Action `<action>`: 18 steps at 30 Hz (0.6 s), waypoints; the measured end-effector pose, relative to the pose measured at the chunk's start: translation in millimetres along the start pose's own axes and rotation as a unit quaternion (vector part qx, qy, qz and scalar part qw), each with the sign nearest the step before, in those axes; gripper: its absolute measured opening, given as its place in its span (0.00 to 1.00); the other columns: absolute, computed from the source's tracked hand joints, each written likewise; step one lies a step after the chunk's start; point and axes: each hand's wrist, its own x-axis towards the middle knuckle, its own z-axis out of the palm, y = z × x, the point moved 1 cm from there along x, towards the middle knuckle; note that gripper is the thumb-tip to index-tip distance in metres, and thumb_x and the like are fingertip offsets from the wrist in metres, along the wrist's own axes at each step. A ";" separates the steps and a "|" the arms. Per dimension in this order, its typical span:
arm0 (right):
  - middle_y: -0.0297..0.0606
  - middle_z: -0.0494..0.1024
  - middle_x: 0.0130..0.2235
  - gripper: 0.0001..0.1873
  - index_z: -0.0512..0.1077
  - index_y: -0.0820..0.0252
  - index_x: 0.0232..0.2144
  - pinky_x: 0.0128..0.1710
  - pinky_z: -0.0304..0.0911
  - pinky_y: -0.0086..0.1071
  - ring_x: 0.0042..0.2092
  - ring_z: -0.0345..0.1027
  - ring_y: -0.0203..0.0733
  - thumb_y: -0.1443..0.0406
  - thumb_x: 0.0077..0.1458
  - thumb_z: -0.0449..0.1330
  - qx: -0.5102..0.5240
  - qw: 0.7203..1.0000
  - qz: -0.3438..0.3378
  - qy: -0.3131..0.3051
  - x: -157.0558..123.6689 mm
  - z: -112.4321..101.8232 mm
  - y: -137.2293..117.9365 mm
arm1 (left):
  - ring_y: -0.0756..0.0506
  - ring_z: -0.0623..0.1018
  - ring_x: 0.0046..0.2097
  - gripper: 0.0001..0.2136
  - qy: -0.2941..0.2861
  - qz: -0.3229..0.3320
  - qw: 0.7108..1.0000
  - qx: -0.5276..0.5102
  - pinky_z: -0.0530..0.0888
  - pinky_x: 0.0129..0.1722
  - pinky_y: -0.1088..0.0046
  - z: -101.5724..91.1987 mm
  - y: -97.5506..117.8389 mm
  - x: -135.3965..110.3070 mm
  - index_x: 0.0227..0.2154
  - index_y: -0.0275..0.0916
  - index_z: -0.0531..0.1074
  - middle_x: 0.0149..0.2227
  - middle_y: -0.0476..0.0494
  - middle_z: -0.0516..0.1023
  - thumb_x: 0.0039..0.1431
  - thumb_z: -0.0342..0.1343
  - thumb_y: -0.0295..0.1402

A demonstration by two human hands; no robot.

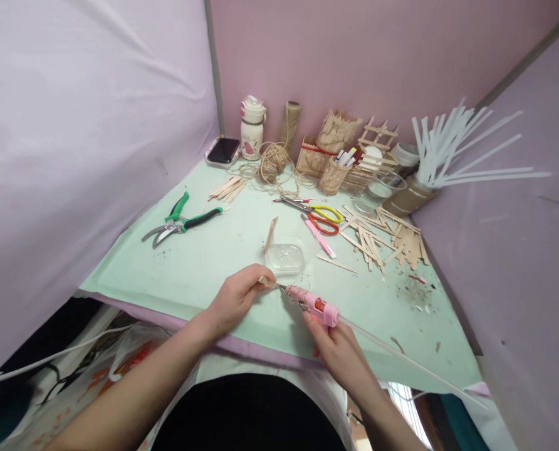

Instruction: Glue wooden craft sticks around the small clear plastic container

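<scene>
My right hand (336, 346) grips a pink glue gun (313, 303) low on the pale green table mat (204, 263), with a long white glue stick (402, 358) trailing from its back. The nozzle points left at a small wooden stick piece (264, 281) pinched in the closed fingers of my left hand (237, 295). Just beyond both hands lies a clear plastic dish (285, 259), and a wooden stick (271, 234) stands propped at its far left.
Green-handled pruners (180, 223) lie to the left. Yellow and red scissors (318, 217), a pink knife (319, 236) and a heap of wooden sticks (386, 239) sit to the right. At the back stand a phone (222, 150), bottle (252, 127), twine (272, 161), baskets and a jar of white strips (449, 150).
</scene>
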 end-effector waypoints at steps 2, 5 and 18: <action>0.37 0.80 0.35 0.26 0.71 0.52 0.57 0.38 0.70 0.36 0.40 0.74 0.48 0.52 0.61 0.51 -0.004 1.000 -0.010 -0.001 0.4 -0.8 -2.2 | 0.50 0.76 0.41 0.08 0.000 0.001 1.000 0.000 0.70 0.43 0.76 0.1 0.3 0.4 0.38 0.39 0.71 0.38 0.47 0.77 0.67 0.46 0.28; 0.37 0.80 0.38 0.25 0.71 0.50 0.57 0.39 0.70 0.36 0.42 0.74 0.47 0.53 0.61 0.51 -0.009 1.000 -0.021 0.004 0.6 -1.2 -3.6 | 0.50 0.76 0.41 0.08 -0.001 0.004 1.000 -0.001 0.71 0.44 0.75 0.2 0.5 0.8 0.37 0.39 0.71 0.38 0.47 0.77 0.67 0.46 0.28; 0.36 0.80 0.38 0.24 0.72 0.51 0.56 0.39 0.71 0.37 0.42 0.74 0.47 0.53 0.61 0.51 -0.017 1.000 0.000 0.001 1.1 -0.4 -4.3 | 0.50 0.77 0.41 0.09 0.003 0.021 1.000 0.009 0.72 0.43 0.74 1.2 1.7 0.5 0.38 0.39 0.71 0.38 0.45 0.78 0.67 0.45 0.28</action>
